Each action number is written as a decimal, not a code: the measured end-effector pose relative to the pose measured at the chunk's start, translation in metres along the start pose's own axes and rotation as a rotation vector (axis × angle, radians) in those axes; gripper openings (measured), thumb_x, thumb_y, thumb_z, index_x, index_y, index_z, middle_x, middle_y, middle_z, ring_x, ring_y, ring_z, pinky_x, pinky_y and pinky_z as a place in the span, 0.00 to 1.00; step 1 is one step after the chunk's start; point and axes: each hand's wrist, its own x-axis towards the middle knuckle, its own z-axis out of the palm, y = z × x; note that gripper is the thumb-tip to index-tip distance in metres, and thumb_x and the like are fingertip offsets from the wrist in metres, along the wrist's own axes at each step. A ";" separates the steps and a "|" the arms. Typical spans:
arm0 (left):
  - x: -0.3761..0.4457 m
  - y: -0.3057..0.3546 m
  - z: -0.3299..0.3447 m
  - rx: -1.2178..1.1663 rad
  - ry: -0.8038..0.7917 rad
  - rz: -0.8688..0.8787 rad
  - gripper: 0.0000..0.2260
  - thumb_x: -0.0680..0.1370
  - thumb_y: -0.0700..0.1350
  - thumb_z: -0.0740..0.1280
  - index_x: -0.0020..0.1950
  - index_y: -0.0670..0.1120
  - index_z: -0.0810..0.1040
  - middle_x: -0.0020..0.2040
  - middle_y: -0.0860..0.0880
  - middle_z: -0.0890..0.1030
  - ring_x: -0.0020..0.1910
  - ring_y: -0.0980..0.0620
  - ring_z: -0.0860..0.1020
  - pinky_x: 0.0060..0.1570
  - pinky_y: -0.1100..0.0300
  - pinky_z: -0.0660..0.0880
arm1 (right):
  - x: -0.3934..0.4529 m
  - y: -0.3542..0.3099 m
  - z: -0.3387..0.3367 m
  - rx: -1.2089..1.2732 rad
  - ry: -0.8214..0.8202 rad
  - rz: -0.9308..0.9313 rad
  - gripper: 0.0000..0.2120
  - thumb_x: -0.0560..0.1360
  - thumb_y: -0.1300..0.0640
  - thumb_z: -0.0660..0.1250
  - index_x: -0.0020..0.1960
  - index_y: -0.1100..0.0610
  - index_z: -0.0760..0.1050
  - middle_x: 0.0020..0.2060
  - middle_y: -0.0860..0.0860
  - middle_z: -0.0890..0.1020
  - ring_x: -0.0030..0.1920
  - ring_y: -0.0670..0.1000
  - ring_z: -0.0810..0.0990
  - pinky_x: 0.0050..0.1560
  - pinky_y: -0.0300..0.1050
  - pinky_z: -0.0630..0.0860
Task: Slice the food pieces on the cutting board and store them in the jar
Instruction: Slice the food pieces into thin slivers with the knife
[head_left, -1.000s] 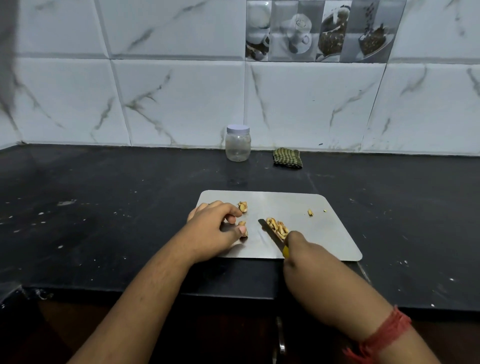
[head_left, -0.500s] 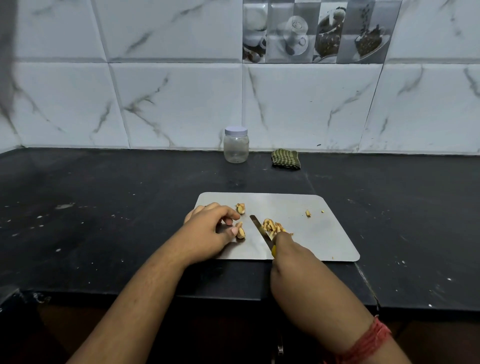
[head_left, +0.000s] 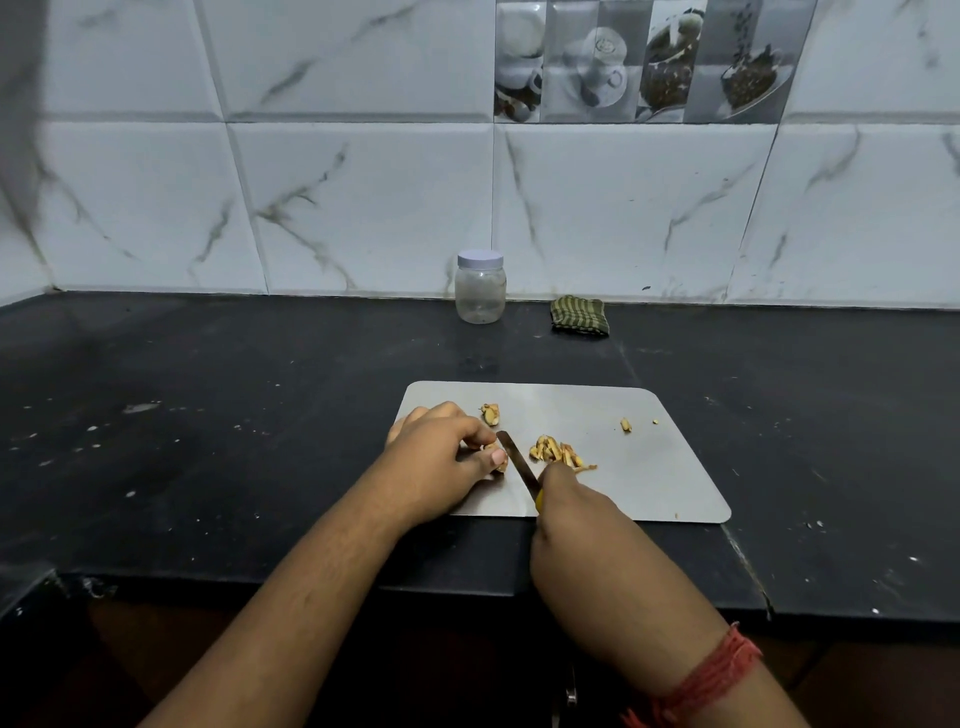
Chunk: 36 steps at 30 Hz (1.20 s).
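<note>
Steel cutting board (head_left: 649, 467), left grip (head_left: 441, 457) pinching food piece (head_left: 497, 460), right grip (head_left: 563, 493) clutching knife (head_left: 517, 462) beside it

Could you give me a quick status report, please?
Left hand pinning food piece; right hand gripping knife. Jar lidded. Nothing blocking.

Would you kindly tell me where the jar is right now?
In the head view, the lidded jar stands at the back of the black counter against the tiled wall, left of the striped green cloth.
</note>
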 end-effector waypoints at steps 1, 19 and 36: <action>0.000 -0.002 0.000 -0.007 -0.005 0.002 0.09 0.79 0.56 0.68 0.56 0.58 0.82 0.52 0.60 0.75 0.60 0.55 0.70 0.66 0.53 0.66 | 0.000 -0.001 0.000 -0.004 -0.001 -0.003 0.06 0.78 0.65 0.53 0.51 0.55 0.60 0.36 0.47 0.68 0.31 0.44 0.65 0.27 0.40 0.59; -0.002 -0.004 -0.005 -0.093 -0.008 -0.024 0.08 0.73 0.56 0.74 0.45 0.61 0.75 0.48 0.60 0.78 0.55 0.57 0.74 0.62 0.52 0.72 | 0.004 -0.013 0.007 -0.087 0.043 0.014 0.12 0.77 0.65 0.57 0.59 0.58 0.63 0.34 0.47 0.64 0.29 0.43 0.62 0.26 0.39 0.57; -0.002 0.001 -0.006 -0.103 0.034 -0.056 0.07 0.72 0.54 0.76 0.46 0.58 0.80 0.48 0.58 0.79 0.54 0.56 0.76 0.61 0.52 0.72 | 0.021 -0.023 0.008 -0.245 -0.055 0.068 0.14 0.76 0.65 0.58 0.62 0.62 0.63 0.31 0.49 0.65 0.28 0.45 0.62 0.26 0.39 0.54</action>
